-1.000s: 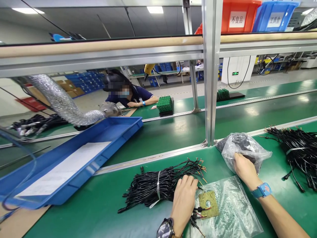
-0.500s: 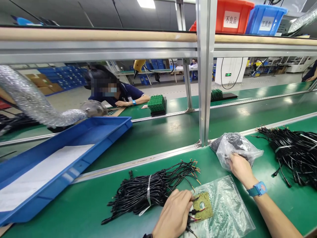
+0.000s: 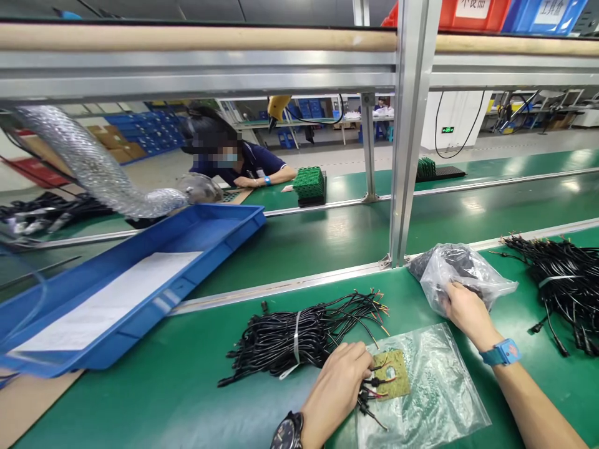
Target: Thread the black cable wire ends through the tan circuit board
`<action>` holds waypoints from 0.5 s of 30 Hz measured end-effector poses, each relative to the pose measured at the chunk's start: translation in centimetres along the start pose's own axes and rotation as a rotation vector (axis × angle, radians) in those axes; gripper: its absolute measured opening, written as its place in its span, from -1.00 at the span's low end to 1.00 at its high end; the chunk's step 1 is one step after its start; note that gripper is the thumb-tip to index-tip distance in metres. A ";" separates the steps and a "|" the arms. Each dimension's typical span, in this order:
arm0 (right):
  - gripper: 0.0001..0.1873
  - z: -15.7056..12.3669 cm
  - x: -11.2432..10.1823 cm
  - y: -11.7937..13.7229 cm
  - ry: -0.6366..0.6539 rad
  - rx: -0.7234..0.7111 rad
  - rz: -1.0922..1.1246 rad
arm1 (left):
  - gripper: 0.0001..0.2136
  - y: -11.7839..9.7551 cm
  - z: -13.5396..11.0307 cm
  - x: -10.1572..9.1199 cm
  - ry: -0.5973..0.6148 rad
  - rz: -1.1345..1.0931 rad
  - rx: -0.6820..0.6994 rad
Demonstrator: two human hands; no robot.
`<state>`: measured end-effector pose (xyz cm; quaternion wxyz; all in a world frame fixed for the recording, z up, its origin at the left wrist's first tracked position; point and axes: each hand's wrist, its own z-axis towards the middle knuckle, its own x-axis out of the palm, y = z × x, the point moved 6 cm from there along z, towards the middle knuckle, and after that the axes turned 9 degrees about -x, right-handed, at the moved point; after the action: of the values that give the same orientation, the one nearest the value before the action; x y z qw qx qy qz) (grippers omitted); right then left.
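Observation:
My left hand (image 3: 340,377) is closed around several short black cables (image 3: 372,399) with red and copper wire ends, its fingertips partly hidden. Beside those fingers lies a yellowish sponge (image 3: 400,372) with a hole in its middle, on a flat clear plastic bag (image 3: 444,399). Farther right, my right hand (image 3: 468,312) grips the edge of a translucent plastic bag (image 3: 437,284) full of dark parts; its fingertips are hidden by the film. A banded bundle of black cables (image 3: 276,343) lies just beyond my left hand.
At left, a long blue tray (image 3: 173,293) holds white paper and juts over the bench. Another black cable bundle (image 3: 561,280) lies at right. A metal post (image 3: 407,137) rises behind the filled bag. Across the line, a person (image 3: 238,149) leans beside a green rack (image 3: 309,184).
The camera view has shifted, so most of the scene sits further right in the picture. Both hands stay at the same places, the left at the cables and the right at the filled bag.

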<state>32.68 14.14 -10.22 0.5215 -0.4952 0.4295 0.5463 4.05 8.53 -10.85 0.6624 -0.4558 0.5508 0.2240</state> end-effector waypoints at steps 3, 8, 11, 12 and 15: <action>-0.90 -0.1 -0.1 -0.1 -0.016 0.005 0.005 | -0.76 0.1 0.0 0.1 -0.020 -0.002 -0.014; -0.83 -0.4 -1.4 -0.2 -0.112 0.047 0.024 | -0.75 0.1 0.0 0.5 -0.058 0.065 -0.034; -0.76 -0.9 -3.5 0.1 -0.337 0.052 0.131 | -0.76 -0.1 0.2 0.6 -0.091 0.112 -0.045; -0.75 -1.1 -4.3 0.2 -0.426 0.044 0.182 | -0.76 -0.2 0.2 0.5 -0.096 0.124 -0.053; -0.73 -1.8 -6.2 1.0 -0.632 -0.009 0.322 | -0.76 -0.5 0.6 0.5 -0.081 0.163 -0.088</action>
<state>31.69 11.34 -4.41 0.5335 -0.2299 0.3174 0.7495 4.88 8.67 -11.15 0.6432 -0.4285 0.5484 0.3193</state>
